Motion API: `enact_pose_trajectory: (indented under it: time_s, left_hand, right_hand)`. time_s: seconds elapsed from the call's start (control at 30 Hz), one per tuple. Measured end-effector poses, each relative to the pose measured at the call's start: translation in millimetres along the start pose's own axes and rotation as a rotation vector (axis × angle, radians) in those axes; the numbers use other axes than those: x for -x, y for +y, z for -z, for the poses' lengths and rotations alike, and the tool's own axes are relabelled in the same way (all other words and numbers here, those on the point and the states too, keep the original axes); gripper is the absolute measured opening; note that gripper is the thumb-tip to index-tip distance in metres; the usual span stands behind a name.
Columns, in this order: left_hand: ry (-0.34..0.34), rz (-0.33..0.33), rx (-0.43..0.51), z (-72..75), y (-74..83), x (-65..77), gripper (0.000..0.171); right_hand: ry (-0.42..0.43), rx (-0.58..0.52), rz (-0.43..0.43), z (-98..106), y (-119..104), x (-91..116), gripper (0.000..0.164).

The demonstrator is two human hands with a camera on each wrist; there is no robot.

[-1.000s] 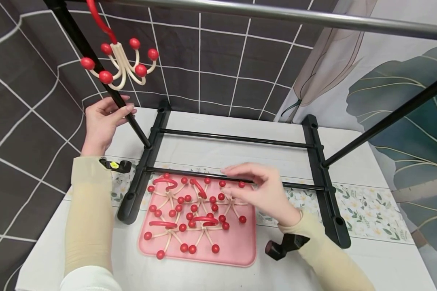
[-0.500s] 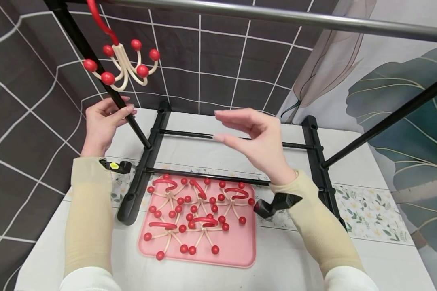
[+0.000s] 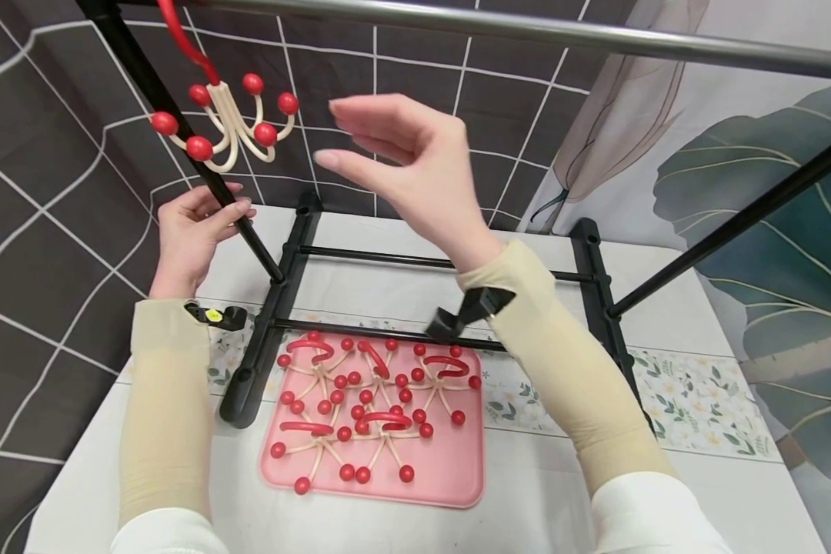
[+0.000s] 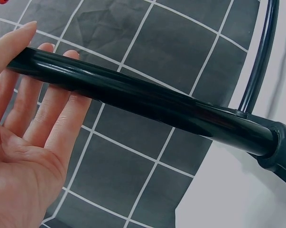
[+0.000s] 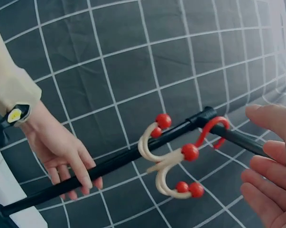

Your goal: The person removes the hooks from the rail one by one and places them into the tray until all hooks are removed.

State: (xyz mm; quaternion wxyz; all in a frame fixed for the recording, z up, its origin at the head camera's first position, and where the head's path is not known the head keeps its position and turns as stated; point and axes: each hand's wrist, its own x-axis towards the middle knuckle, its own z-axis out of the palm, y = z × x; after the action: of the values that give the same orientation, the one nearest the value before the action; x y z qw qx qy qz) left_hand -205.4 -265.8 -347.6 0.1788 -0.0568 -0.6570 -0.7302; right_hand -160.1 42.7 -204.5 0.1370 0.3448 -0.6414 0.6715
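In the head view my left hand (image 3: 188, 242) holds the slanting black pole (image 3: 238, 208) of a rack. In the left wrist view, its thumb lies on one side of that pole (image 4: 133, 97) and the fingers on the other. My right hand (image 3: 418, 165) is raised in the air, holding nothing, with thumb and fingers apart. To its left hangs a multi-armed hook (image 3: 230, 127), cream with red ball tips and a red top hook. The right wrist view shows the red hook (image 5: 211, 130) over the rack's top bar, apart from the right hand (image 5: 273, 175).
A pink tray (image 3: 450, 473) with several more red-and-cream hooks (image 3: 388, 432) lies on the white table (image 3: 526, 492). Black base bars (image 3: 388, 258) and side feet (image 3: 602, 285) of the rack stand around it. The metal top bar (image 3: 457, 21) crosses above.
My right hand has risen from above the tray, up and left toward the hanging hook, with thumb and fingers apart. My left hand stays on the pole.
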Motion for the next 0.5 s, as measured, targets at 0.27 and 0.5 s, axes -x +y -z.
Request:
enact_pose_trajectory:
  time_s: [0.27, 0.5]
  left_hand:
    - [-0.003, -0.005, 0.026, -1.4, 0.5, 0.6, 0.031]
    - [-0.007, 0.001, -0.004, -1.1, 1.7, 1.6, 0.031]
  right_hand:
    - [-0.064, 0.096, -0.045, -39.1, 2.6, -37.6, 0.047]
    - [-0.068, 0.169, -0.139, -65.2, 11.3, -69.7, 0.053]
